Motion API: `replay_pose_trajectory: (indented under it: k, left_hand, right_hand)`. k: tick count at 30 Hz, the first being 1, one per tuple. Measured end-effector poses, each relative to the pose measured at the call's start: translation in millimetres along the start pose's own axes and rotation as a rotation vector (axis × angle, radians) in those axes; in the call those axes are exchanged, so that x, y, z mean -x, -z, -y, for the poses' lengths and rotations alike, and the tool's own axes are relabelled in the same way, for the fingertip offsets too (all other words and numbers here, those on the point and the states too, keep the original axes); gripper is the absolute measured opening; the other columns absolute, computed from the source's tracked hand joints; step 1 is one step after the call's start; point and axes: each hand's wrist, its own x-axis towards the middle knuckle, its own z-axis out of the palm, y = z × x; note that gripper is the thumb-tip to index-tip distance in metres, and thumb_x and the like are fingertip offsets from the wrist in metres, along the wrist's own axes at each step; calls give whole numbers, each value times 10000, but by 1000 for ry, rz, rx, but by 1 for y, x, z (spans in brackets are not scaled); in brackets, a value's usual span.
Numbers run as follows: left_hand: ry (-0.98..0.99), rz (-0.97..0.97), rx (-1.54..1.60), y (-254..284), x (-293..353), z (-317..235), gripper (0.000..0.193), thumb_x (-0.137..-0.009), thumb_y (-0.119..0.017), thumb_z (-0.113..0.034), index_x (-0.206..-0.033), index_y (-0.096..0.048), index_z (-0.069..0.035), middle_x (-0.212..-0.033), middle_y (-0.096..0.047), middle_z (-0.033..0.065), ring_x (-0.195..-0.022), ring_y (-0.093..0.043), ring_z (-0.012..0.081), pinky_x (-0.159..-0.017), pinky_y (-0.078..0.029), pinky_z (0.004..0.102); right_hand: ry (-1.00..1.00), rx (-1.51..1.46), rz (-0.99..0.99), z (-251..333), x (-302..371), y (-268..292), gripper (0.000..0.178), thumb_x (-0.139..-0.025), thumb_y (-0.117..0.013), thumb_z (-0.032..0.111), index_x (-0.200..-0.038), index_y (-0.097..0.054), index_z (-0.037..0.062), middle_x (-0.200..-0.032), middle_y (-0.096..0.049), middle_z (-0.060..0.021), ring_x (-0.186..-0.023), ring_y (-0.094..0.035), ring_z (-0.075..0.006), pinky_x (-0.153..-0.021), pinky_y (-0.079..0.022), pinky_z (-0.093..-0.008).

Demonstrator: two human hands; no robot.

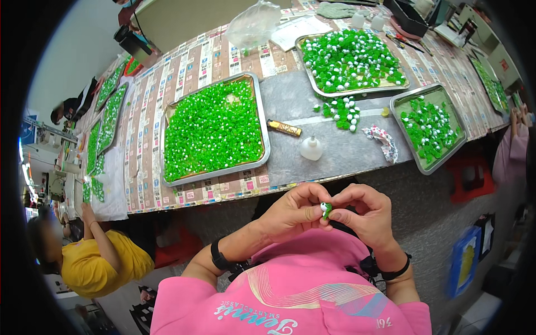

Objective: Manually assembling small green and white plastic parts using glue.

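Close to my chest, beyond the table's front edge, a small green-and-white plastic piece (325, 208) is pinched between both hands. My left hand (290, 212) grips it with thumb and fingertips, fingers curled. From the other side, my right hand (368, 215) meets it with bent fingers, thumb and fingertips at the piece. Fingers cover part of it, so its exact shape is hard to make out. On the grey mat (335, 159) ahead stand a small white squeeze bottle (311, 148), a gold-and-dark tube (285, 128) and a loose heap of similar green-and-white pieces (346, 113).
A large metal tray (266, 139) of green pieces lies left, another tray (363, 91) at the back, a smaller one (403, 134) right. Near it lies a patterned cloth strip (382, 142). A plastic bag (254, 25) sits far back. A person in yellow (103, 259) works at left.
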Motion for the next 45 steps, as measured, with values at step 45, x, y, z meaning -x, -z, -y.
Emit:
replay_pose_trajectory:
  k: [45]
  left_hand:
    - [-21,-102,-870,-70,-107,-18,560,-845,-673,-136,-1323,-395,-46,-980,-574,107,-813,-597,172,-741,-500,294]
  right_hand:
    - [-117,-385,-59,2,-20,133,286,-816,-686,42,-1075,-563,38,-951,-611,-23,-880,-593,-100,-808,-491,-254]
